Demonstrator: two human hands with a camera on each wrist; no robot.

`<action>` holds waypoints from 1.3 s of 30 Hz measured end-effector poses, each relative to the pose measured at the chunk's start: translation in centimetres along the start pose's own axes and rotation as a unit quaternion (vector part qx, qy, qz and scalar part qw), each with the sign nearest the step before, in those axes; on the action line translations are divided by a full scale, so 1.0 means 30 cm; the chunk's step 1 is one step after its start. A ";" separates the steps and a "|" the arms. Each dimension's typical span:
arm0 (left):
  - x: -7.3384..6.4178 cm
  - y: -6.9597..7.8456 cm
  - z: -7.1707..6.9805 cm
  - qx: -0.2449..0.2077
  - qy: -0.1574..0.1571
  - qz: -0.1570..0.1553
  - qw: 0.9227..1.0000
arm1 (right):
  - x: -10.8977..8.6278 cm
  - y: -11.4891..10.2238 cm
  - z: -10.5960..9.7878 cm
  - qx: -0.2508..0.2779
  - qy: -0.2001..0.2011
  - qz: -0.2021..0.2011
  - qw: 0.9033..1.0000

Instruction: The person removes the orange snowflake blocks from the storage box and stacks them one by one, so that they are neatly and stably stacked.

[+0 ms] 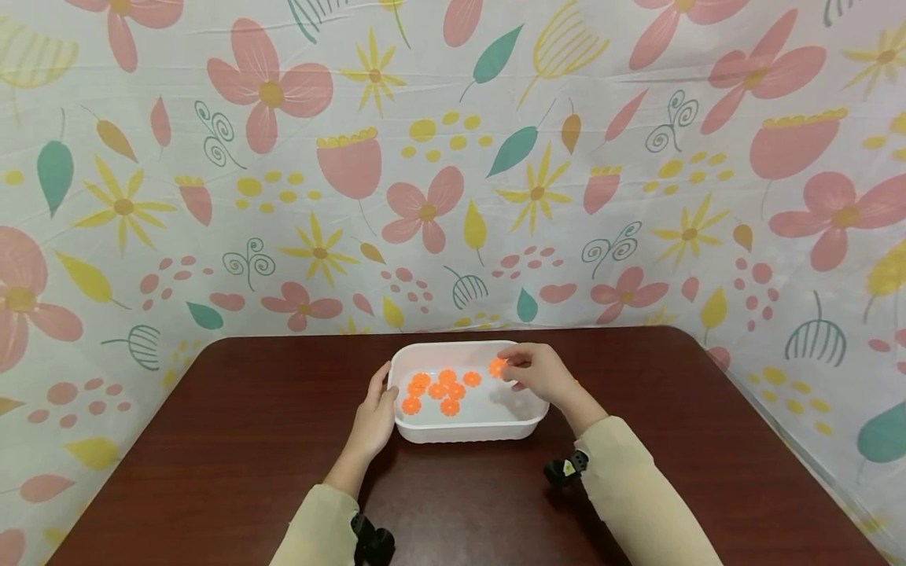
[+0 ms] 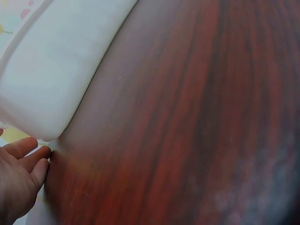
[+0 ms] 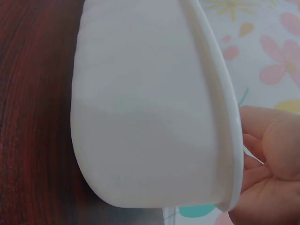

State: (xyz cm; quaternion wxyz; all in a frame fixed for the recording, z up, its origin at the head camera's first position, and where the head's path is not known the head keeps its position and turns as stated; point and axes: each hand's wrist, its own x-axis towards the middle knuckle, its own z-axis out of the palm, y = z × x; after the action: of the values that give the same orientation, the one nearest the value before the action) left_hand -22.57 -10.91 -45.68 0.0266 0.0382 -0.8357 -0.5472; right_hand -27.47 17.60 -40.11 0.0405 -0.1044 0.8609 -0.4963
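The white tray (image 1: 467, 432) is set near the tabletop's (image 1: 248, 448) far edge, long axis left-to-right. Its left rim is held by the left hand (image 1: 373, 418); by the right hand (image 1: 542, 375), near the far-right corner, an orange flower-shaped piece (image 1: 495, 366) is pinched.

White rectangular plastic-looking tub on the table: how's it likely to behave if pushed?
The white rectangular plastic-looking tub probably keeps its shape, given its smooth, straight walls and even rim. It's likely light for its size, with only small orange flower-shaped pieces inside. Low and broad-based, it should slide on the flat dark-brown wood-grained table rather than tip.
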 end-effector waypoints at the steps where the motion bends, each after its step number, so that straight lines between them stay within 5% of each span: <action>1: 0.000 -0.001 0.000 -0.001 -0.001 -0.002 1.000 | -0.002 0.003 -0.004 0.007 0.002 -0.001 1.000; 21: -0.003 -0.008 -0.005 -0.010 -0.004 -0.007 1.000 | -0.043 0.047 -0.072 0.095 0.066 0.026 0.993; 39: 0.003 -0.013 -0.012 -0.010 -0.018 -0.010 1.000 | -0.090 0.126 -0.116 0.190 0.118 0.055 0.973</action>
State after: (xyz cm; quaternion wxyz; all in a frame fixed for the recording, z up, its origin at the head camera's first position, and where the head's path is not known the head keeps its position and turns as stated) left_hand -22.62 -11.40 -45.91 0.0062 0.0363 -0.8299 -0.5566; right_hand -25.96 22.98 -41.70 -0.0152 0.0122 0.7542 -0.6563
